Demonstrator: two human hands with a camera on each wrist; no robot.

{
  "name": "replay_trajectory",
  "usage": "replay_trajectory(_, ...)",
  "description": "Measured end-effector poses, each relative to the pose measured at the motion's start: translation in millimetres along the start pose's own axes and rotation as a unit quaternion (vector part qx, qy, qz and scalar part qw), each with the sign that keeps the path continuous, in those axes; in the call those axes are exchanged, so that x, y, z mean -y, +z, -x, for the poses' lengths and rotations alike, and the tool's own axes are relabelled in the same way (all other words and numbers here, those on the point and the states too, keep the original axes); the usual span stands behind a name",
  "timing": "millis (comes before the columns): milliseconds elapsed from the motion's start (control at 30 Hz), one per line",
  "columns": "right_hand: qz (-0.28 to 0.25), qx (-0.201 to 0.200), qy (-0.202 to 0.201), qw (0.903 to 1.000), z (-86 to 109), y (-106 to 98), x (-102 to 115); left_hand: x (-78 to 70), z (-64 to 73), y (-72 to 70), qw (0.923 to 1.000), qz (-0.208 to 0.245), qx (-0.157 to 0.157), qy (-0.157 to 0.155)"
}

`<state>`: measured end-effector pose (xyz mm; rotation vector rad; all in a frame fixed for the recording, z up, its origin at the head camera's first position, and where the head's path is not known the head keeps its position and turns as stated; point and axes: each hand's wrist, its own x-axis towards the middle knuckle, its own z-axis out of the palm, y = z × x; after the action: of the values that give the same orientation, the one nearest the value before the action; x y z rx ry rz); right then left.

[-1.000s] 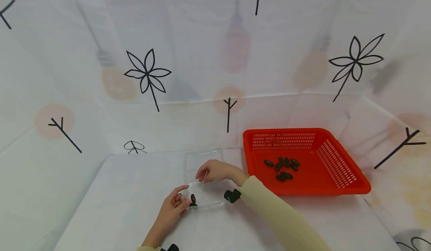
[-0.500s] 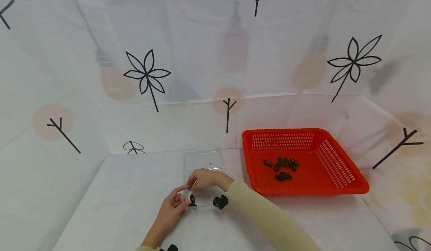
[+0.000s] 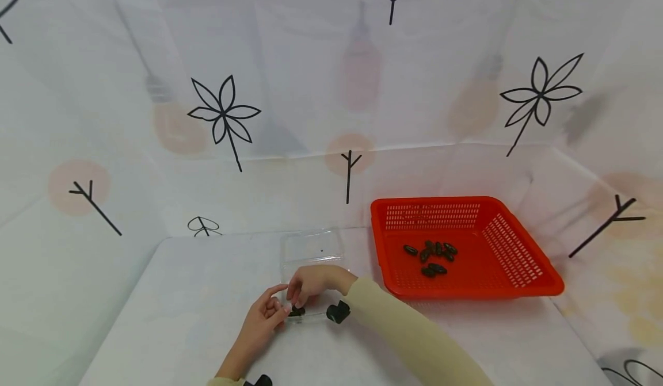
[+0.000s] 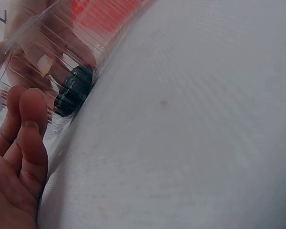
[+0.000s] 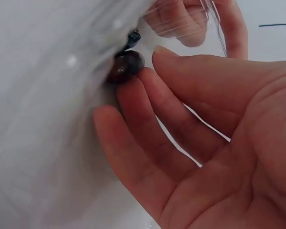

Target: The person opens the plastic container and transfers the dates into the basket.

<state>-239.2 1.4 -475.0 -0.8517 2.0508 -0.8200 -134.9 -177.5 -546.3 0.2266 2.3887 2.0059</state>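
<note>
On the white table stands a clear plastic box point(image 3: 313, 317) with its lid point(image 3: 311, 242) folded back. My left hand point(image 3: 256, 323) grips the box's left side, finger pads at the wall. Inside the near left corner sit dark, glossy oval fruits point(image 3: 297, 311) that look like dates. My right hand point(image 3: 313, 282) reaches into the box from above, thumb and fingers curled at one such fruit point(image 5: 125, 67). Behind it in the right wrist view shows another dark piece point(image 5: 133, 38). Through the clear wall, the left wrist view shows a ridged dark fruit point(image 4: 75, 90) under the right fingertips.
A red slotted basket point(image 3: 440, 201) stands to the right of the box, with several dark oval fruits point(image 3: 437, 251) on its floor. A patterned cloth backdrop point(image 3: 305, 190) rises behind the table point(image 3: 186, 299). Dark wrist cameras point(image 3: 338, 312) sit at both wrists.
My right hand has moved left and down into the box's near left corner. The upright fruit there is now lower and partly covered by the fingers. The left hand keeps its place.
</note>
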Motion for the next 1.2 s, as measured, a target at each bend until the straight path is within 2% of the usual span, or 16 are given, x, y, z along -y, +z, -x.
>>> replay_trajectory(167,0.0,0.011,0.015,0.9998,-0.8,3.4,1.4,-3.9,1.3,-0.3,1.0,0.006,0.005,-0.003)
replay_trajectory(433,0.048,0.021,0.025,0.9983,-0.5,6.5,1.3,-5.3,1.6,0.9,0.9999,0.008,0.004,-0.006)
replay_trajectory(667,0.0,0.018,0.02,0.9996,2.7,6.0,-0.9,-3.6,1.5,1.4,0.9999,0.013,0.002,-0.01)
replay_trajectory(867,0.008,0.002,0.005,1.0,6.1,-0.1,-5.8,-3.3,0.7,1.6,0.9997,0.015,-0.004,-0.018)
replay_trajectory(1067,0.026,-0.03,-0.005,0.9992,16.9,-8.6,-4.5,-3.1,1.5,0.7,0.9999,0.013,0.002,-0.005)
replay_trajectory(1200,0.025,-0.043,-0.014,0.9987,26.1,-16.4,-4.4,-3.9,1.5,0.6,0.9999,0.013,0.002,-0.007)
